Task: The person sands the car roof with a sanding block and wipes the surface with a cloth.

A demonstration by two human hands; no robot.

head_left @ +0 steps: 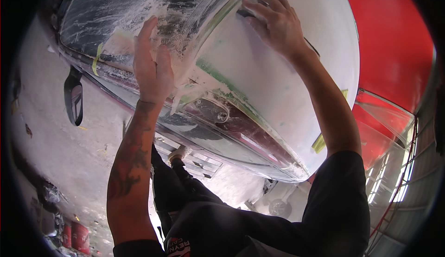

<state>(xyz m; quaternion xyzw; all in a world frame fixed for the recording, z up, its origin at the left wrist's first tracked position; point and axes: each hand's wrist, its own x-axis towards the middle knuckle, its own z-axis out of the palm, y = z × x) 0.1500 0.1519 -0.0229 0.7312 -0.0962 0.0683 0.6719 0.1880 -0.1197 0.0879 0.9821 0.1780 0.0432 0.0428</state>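
My right hand point(278, 25) is closed around a dark sanding block point(244, 13), pressed to the white roof panel point(287, 104) of a car. Most of the block is hidden under my palm, and a dark edge shows by my wrist. Over the dusty windshield point(185, 7), my left hand point(155, 69) has its fingers stretched out and nothing in it. Whether it touches the glass I cannot tell. White powder is smeared across the glass and the roof's edge. A worn strip of green point(218, 76) runs along the panel's border.
A black side mirror point(74, 97) sticks out at the left. Yellow tape point(98, 59) clings near the windshield corner. My shoe point(180, 153) stands on a slatted metal platform point(204, 164). Large red panels point(394, 39) stand at the right, beside a ribbed wall point(417, 178).
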